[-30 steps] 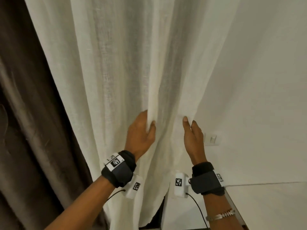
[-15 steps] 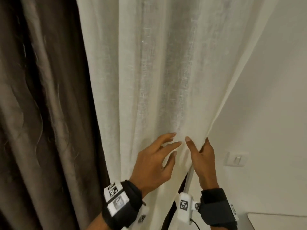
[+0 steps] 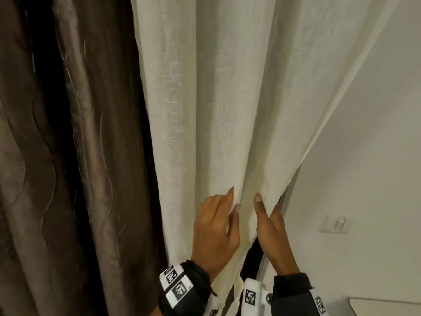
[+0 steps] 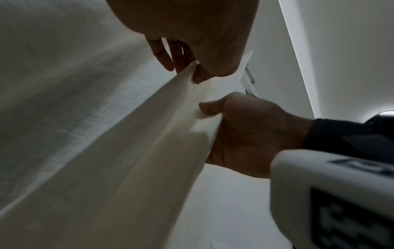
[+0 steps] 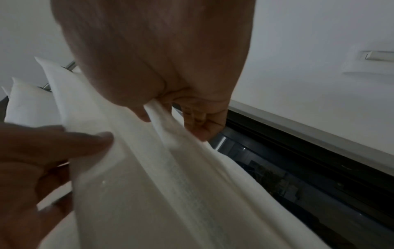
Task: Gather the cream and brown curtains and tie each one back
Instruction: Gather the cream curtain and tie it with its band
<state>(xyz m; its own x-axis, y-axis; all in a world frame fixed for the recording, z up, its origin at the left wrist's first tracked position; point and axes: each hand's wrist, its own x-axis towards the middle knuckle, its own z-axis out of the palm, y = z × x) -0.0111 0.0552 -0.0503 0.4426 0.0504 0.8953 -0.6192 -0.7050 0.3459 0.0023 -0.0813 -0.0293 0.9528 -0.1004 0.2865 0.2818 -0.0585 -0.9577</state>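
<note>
The cream curtain (image 3: 227, 99) hangs in folds at the middle, and the brown curtain (image 3: 68, 156) hangs to its left. My left hand (image 3: 234, 202) pinches a fold of the cream curtain (image 4: 127, 134) between thumb and fingers. Just to its right, my right hand (image 3: 265, 208) grips the cream curtain's right edge, thumb in front and fingers behind. The right wrist view shows that edge (image 5: 162, 118) caught between my right thumb and curled fingers. Both hands sit close together at the same height.
A white wall (image 3: 364, 133) with a light switch (image 3: 337, 224) lies to the right. Behind the curtain's edge is a dark window with its frame (image 5: 298, 151). A pale surface corner (image 3: 387, 306) shows at the bottom right.
My left hand went from spread fingers to pinching a fold next to my right hand. The cream curtain's right edge has drawn further left, away from the wall.
</note>
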